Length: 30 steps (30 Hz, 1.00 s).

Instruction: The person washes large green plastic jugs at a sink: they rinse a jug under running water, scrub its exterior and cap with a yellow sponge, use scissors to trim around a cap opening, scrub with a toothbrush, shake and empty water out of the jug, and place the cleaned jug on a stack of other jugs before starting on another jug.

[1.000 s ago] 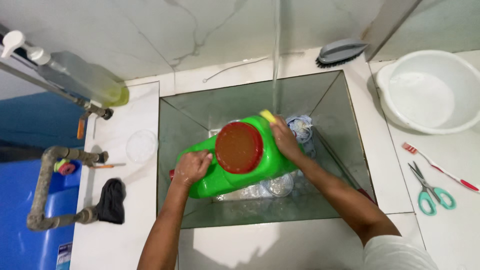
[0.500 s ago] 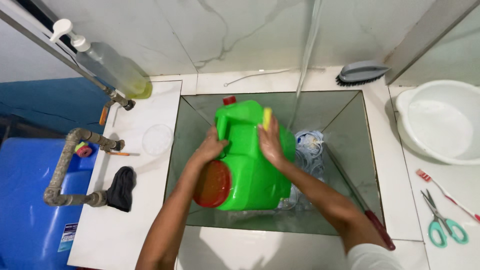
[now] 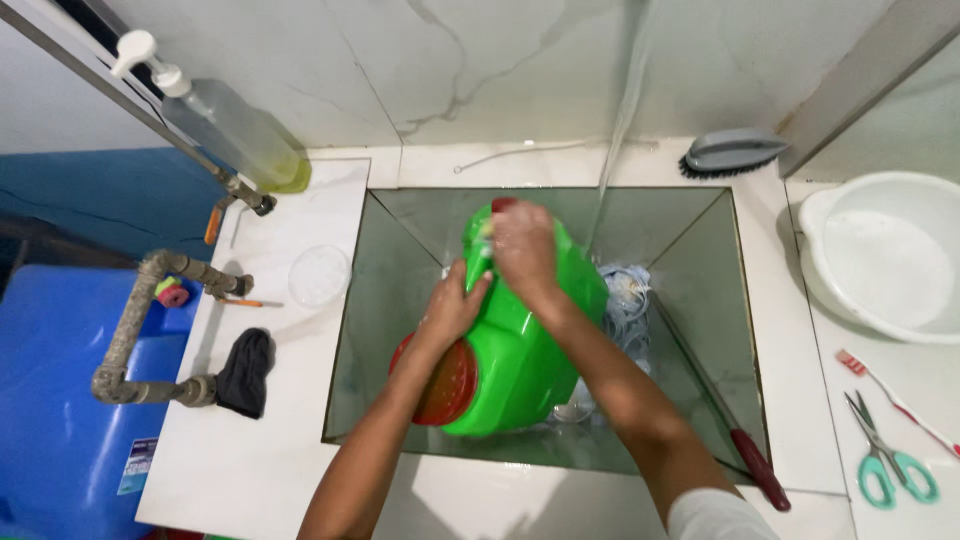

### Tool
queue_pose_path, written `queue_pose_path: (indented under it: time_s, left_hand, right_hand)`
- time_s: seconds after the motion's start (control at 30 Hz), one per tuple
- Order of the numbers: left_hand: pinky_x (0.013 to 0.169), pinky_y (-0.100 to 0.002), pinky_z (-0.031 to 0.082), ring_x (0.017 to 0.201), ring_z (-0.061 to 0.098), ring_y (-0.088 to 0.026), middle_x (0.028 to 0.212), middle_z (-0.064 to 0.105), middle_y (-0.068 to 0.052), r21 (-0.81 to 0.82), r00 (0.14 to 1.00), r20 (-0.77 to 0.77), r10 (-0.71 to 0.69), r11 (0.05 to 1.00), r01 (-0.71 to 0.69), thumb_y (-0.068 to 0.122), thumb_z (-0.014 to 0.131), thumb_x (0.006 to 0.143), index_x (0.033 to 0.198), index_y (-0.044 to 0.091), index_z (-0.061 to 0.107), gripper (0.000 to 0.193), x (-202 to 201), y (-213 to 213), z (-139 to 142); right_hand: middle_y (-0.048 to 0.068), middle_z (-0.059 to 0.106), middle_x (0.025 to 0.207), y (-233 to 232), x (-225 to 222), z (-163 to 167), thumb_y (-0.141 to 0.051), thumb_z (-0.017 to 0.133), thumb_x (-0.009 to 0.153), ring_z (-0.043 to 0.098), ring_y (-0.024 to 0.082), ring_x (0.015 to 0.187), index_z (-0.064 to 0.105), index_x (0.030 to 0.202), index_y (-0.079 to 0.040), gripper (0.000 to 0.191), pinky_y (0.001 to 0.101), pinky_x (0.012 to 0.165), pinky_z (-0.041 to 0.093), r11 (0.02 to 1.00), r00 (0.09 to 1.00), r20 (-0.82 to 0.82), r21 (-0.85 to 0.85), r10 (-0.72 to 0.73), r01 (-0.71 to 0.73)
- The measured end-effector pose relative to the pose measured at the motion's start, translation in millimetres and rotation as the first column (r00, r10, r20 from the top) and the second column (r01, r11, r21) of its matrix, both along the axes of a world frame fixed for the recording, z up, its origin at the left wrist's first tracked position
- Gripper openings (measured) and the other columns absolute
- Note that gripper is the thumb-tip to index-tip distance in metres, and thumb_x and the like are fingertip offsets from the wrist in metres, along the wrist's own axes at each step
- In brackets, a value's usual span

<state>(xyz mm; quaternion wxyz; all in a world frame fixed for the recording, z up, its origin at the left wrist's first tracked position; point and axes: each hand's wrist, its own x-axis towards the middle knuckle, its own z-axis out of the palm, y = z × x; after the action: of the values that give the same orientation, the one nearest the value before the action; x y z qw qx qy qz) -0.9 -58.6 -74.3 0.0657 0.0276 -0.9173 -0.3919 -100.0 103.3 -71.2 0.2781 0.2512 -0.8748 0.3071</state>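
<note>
- Over the sunken sink (image 3: 700, 230), a green plastic jug (image 3: 520, 350) lies tilted, its red lid (image 3: 440, 385) toward the viewer, beside a thin stream of tap water (image 3: 612, 170).
- Left hand (image 3: 450, 310) is clamped on the jug's side, steadying it.
- Right hand (image 3: 525, 250) presses on the upper end; a yellow-green scrap, perhaps a sponge, shows at its fingers.
- Judgement: firm bracing and short strokes, with the jug turned toward the stream, should suit scrubbing.
- Hidden: the jug's spout, its underside, and pale items (image 3: 625, 300) behind it.
</note>
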Motion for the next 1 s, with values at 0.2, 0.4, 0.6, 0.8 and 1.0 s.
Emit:
queue_pose_path:
  time_s: [0.2,0.4,0.6,0.8,1.0]
  left_hand:
    - [0.079,-0.055,0.052,0.092,0.068,-0.049,0.098,0.069,-0.031,0.013,0.974,0.115,-0.197,0.980,0.197,0.040,0.062,0.097,0.131,0.001,0.052,0.053,34.9,-9.8,37.9]
    - [0.078,-0.056,0.052,0.089,0.069,-0.049,0.094,0.070,-0.031,-0.127,0.961,0.265,-0.078,0.985,0.115,0.047,0.061,0.095,0.131,0.004,0.053,0.056,37.8,-29.6,31.8]
    - [0.071,-0.052,0.053,0.079,0.069,-0.043,0.089,0.070,-0.030,-0.010,0.991,0.081,0.106,0.994,-0.105,0.045,0.060,0.104,0.115,-0.002,0.060,0.048,12.2,-62.5,-4.2]
    - [0.057,-0.044,0.055,0.058,0.070,-0.033,0.085,0.070,-0.025,0.121,0.891,0.343,0.297,0.927,-0.356,0.045,0.056,0.099,0.112,-0.001,0.059,0.048,3.6,-65.1,-18.1]
    - [0.070,-0.050,0.055,0.071,0.072,-0.040,0.086,0.070,-0.029,0.019,0.897,0.250,0.364,0.924,-0.381,0.048,0.056,0.102,0.108,-0.003,0.060,0.051,7.0,-80.7,-45.0]
  right_hand:
    - [0.012,0.063,0.109,59.8,-68.0,-50.6,-0.031,0.045,0.104,0.057,0.028,0.102,0.061,0.111,-0.006,0.031,0.0443,0.095,0.043,0.826,0.494,0.686,-0.547,0.534,-0.135]
    - [0.016,0.049,0.130,107.7,-34.8,-133.8,-0.028,0.046,0.104,0.046,0.034,0.121,0.046,0.131,-0.002,0.037,0.0458,0.107,0.036,0.921,0.447,0.869,-0.330,0.211,0.206]
    - [0.020,0.034,0.152,42.4,111.8,-127.8,-0.025,0.048,0.104,0.036,0.039,0.141,0.031,0.151,0.001,0.057,0.0474,0.119,0.028,0.752,0.722,0.685,-0.525,0.096,0.398]
    - [0.023,0.049,0.145,-3.0,31.3,-132.7,-0.023,0.048,0.108,0.044,0.042,0.134,0.041,0.148,0.002,0.048,0.0485,0.112,0.035,0.933,0.991,0.131,-0.352,-0.026,0.071]
    - [0.016,0.072,0.095,70.8,107.7,-184.8,-0.034,0.043,0.109,0.069,0.029,0.076,0.057,0.122,0.000,0.039,0.0441,0.063,0.053,0.862,0.386,0.889,0.019,-0.246,0.507]
